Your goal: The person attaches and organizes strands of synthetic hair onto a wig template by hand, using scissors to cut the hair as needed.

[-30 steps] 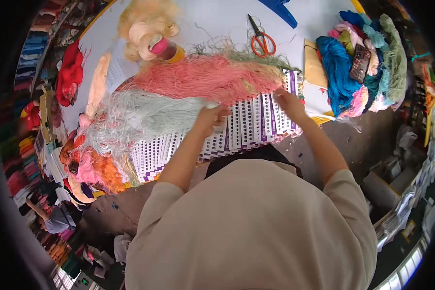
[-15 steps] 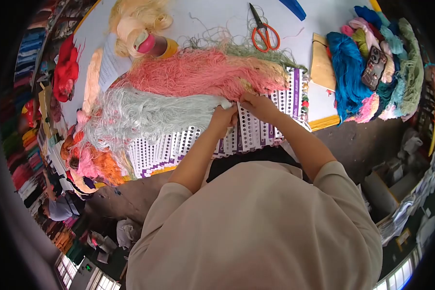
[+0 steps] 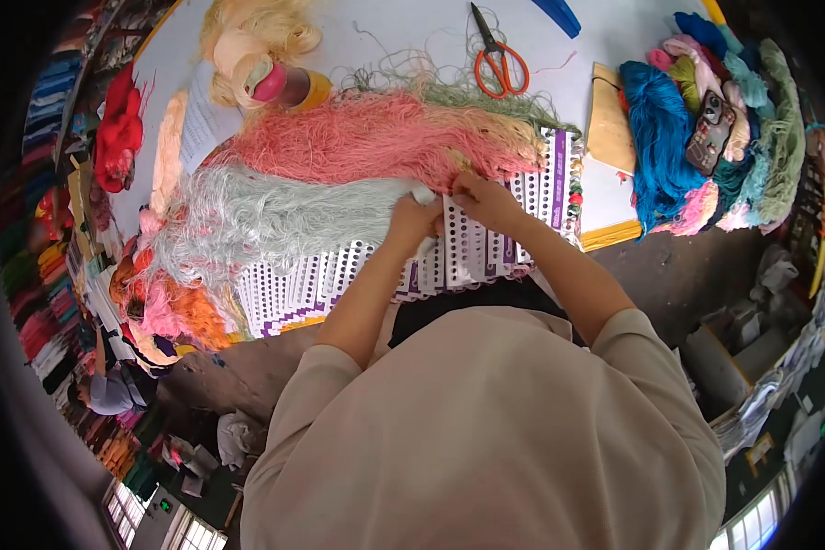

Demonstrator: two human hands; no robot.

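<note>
My left hand (image 3: 416, 220) is closed at the right end of the silvery white thread bundle (image 3: 284, 215), with white strands at its fingers. My right hand (image 3: 479, 199) has its fingers pinched together at the top of a white punched card (image 3: 465, 243), just right of my left hand. What lies between those fingertips is too small to make out. Pink thread (image 3: 357, 137) spreads above both hands. More punched cards with purple stripes (image 3: 312, 280) lie in an overlapping row along the table's near edge.
Orange-handled scissors (image 3: 501, 71) lie beyond the pink thread. A brown envelope (image 3: 610, 119), blue yarn (image 3: 655, 137) and a phone (image 3: 710, 133) are at the right. Peach thread (image 3: 257, 37) and a cone (image 3: 289, 84) stand back left. Another person (image 3: 115, 390) is at the far left.
My left hand has shifted slightly left, opening a small gap from my right hand. My right hand has moved slightly up and left beside the card.
</note>
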